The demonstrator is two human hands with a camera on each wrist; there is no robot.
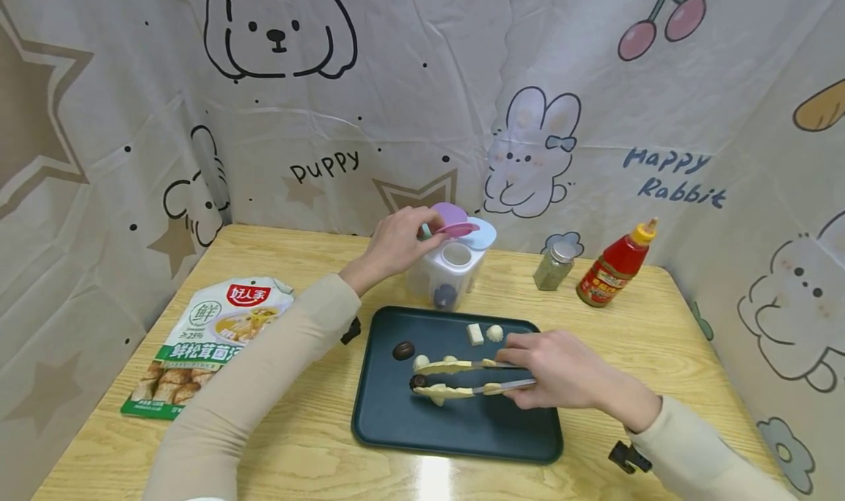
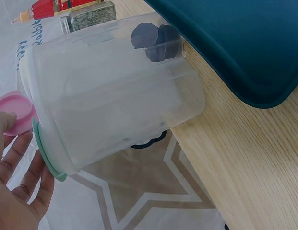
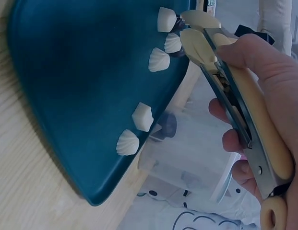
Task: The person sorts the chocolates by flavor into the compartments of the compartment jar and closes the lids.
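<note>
My left hand (image 1: 414, 238) grips the top of a clear plastic container (image 1: 444, 275) at the back of the table. Its thumb (image 2: 5, 123) touches the raised pink lid (image 1: 452, 221), and its fingers (image 2: 25, 168) lie by the green lid's rim. Dark round pieces (image 2: 156, 42) sit inside the container. My right hand (image 1: 528, 372) holds cream-handled tongs (image 1: 462, 378) low over a dark teal tray (image 1: 396, 420). The tong tips close on a dark piece (image 1: 418, 381). Another dark piece (image 1: 403, 350) and several white shell-shaped pieces (image 3: 127, 143) lie on the tray.
A green and white food pouch (image 1: 210, 339) lies at the left of the wooden table. A spice jar (image 1: 554, 266) and a red sauce bottle (image 1: 614, 265) stand at the back right. Printed cloth walls close in three sides.
</note>
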